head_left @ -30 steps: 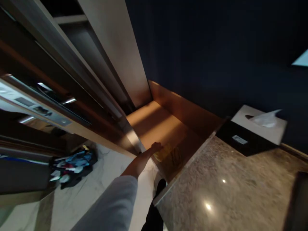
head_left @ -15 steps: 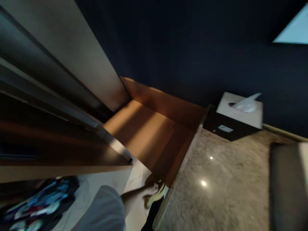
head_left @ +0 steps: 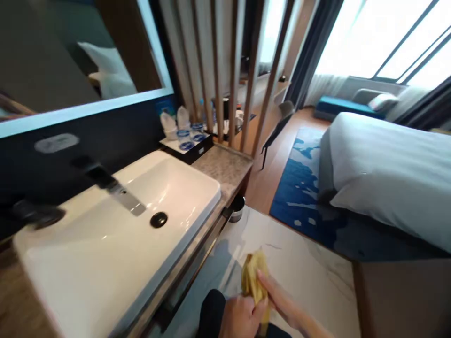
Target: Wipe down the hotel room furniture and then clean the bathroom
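Note:
Both of my hands are low in the head view, on a crumpled yellow cloth held above the pale floor. My left hand has its fingers closed round the lower part of the cloth. From the right, my right hand grips the cloth's side with its fingers closed. The cloth's upper end sticks up past both hands. Part of it is hidden behind the fingers.
To the left, a white basin with a tap is set in a stone counter. A tray with glasses stands behind it. A bin is under the counter's end. A bed lies to the right.
The view has swung from a wooden compartment and a tissue box to the basin and the room. Earlier one hand showed with the yellow cloth; now both hands hold it.

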The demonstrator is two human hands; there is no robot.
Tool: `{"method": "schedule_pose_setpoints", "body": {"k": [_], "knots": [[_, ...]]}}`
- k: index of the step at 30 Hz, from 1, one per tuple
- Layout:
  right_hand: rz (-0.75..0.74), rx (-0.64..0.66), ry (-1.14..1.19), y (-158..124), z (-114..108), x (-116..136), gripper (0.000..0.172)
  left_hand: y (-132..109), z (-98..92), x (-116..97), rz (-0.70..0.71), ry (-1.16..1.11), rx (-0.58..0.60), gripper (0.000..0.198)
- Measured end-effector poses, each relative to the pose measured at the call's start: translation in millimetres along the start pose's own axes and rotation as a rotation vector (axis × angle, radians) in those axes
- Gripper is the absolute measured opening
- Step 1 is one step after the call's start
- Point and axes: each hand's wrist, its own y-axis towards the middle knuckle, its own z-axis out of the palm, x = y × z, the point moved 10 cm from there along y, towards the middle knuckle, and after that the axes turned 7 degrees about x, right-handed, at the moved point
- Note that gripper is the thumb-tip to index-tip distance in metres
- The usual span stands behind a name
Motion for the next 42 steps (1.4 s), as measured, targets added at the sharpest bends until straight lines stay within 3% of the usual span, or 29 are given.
{"method": "schedule_pose_setpoints", "body": {"k": [3,5,7,10,13,16,18,21,24,26,27,28,30,33,35,36,38,40,42], "knots": [[-0.073,-0.055,0.415,43,-59,76,0.055,67,-35.0,-110,0.119,0.223,-0.017,0.054],[-0.046,-0.064,0.643,90,-104,120,0.052,110,-68.3,-159,0.224,0.191,-0.087,0.048],[-0.104,-0.15,0.745,143,-159,172,0.048,158,-103.4,-182,0.25,0.181,-0.168,0.049],[-0.395,-0.395,0.608,212,-243,276,0.05,239,-153.7,-190,0.141,0.218,-0.228,0.054],[-0.65,-0.495,0.219,266,-274,401,0.054,309,-204.0,-211,0.054,0.225,-0.23,0.047],[-0.846,-0.435,-0.36,325,-253,519,0.048,350,-252.9,-254,0.045,0.209,-0.225,0.043],[-0.831,-0.217,-0.862,390,-209,559,0.044,366,-282.1,-278,0.037,0.117,-0.231,0.047],[-0.748,0.171,-1.357,491,-143,550,0.051,393,-315.3,-301,-0.004,-0.094,-0.239,0.055],[-1.036,0.539,-1.513,543,-74,529,0.054,445,-338.2,-324,-0.023,-0.272,-0.196,0.058],[-1.205,0.711,-1.539,571,-61,531,0.044,492,-361.2,-342,-0.036,-0.321,-0.193,0.058],[-1.23,0.717,-1.519,593,-73,549,0.041,516,-378.4,-349,-0.047,-0.349,-0.228,0.057],[-1.228,0.683,-1.489,621,-96,580,0.039,538,-399.1,-354,-0.064,-0.399,-0.294,0.056],[-1.182,0.516,-1.416,697,-175,677,0.038,573,-443.3,-351,-0.132,-0.568,-0.493,0.056],[-1.063,0.021,-1.337,838,-332,855,0.042,594,-494.3,-326,-0.285,-0.783,-0.794,0.06],[-0.949,-0.314,-1.266,904,-417,930,0.048,593,-522.3,-308,-0.391,-0.786,-0.925,0.062],[-0.936,-0.392,-1.234,916,-438,943,0.048,591,-537.9,-301,-0.432,-0.767,-0.979,0.062],[-0.982,-0.397,-1.206,895,-435,923,0.046,587,-574.2,-288,-0.488,-0.732,-1.082,0.061],[-1.045,-0.101,-1.321,836,-384,853,0.05,587,-616.9,-278,-0.528,-0.684,-1.196,0.059],[-1.071,0.309,-1.422,765,-328,772,0.047,597,-658.4,-269,-0.573,-0.625,-1.267,0.055]]}}
